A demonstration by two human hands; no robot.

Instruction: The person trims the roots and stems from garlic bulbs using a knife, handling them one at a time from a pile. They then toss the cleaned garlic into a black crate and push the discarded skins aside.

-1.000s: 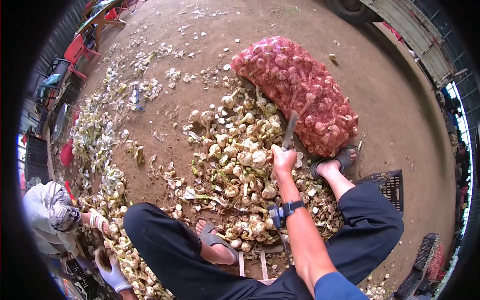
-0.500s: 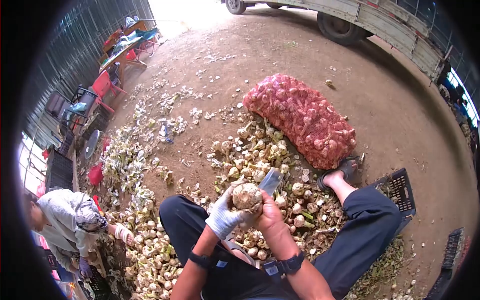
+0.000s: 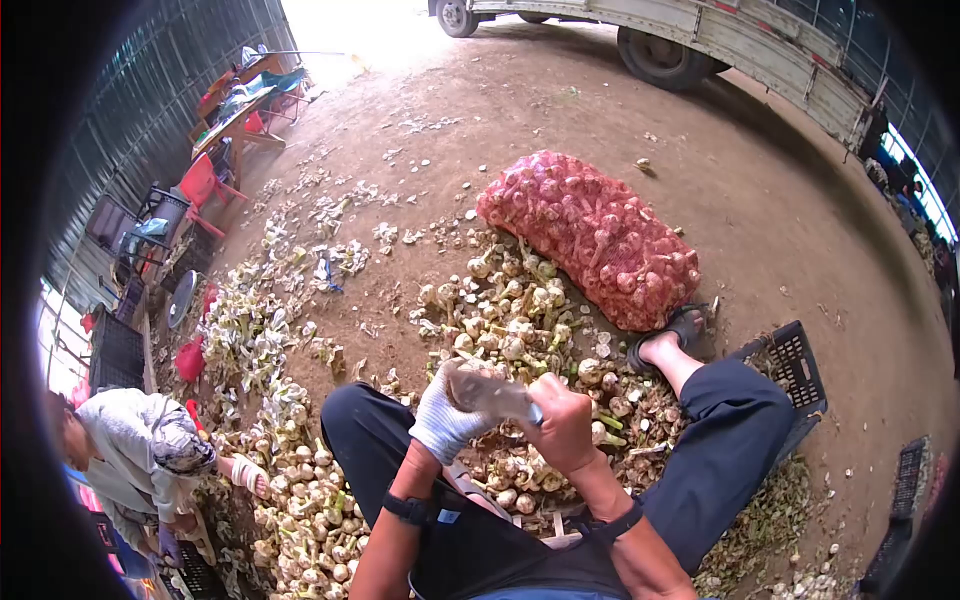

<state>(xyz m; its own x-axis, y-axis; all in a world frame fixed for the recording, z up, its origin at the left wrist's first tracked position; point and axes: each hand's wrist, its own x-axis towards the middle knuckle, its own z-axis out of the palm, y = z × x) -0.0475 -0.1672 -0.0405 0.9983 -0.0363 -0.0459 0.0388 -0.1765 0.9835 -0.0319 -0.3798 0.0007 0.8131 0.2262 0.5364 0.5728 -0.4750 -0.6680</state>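
Observation:
My left hand [image 3: 437, 420], in a white knit glove, is closed around a garlic bulb [image 3: 457, 384], mostly hidden by the blade. A knife [image 3: 500, 398] with a broad metal blade is gripped in my bare right hand [image 3: 563, 422]. Its blade reaches left across the bulb; whether it touches cannot be told. Beyond my hands lies a heap of garlic bulbs [image 3: 517, 325] with stem stubs. Another pile of trimmed garlic [image 3: 310, 510] is beside my leg on the left.
A full red mesh sack of garlic [image 3: 600, 240] lies ahead. Black plastic crates [image 3: 797, 367] stand at right. A co-worker [image 3: 145, 445] bends over at far left. Peelings [image 3: 255, 340] litter the floor. A truck [image 3: 690, 45] and red chair [image 3: 205, 190] are farther back.
My right hand has drawn away from the left and turned, bringing the knife blade across the front of the garlic bulb. The left hand still holds the bulb. The view has shifted slightly.

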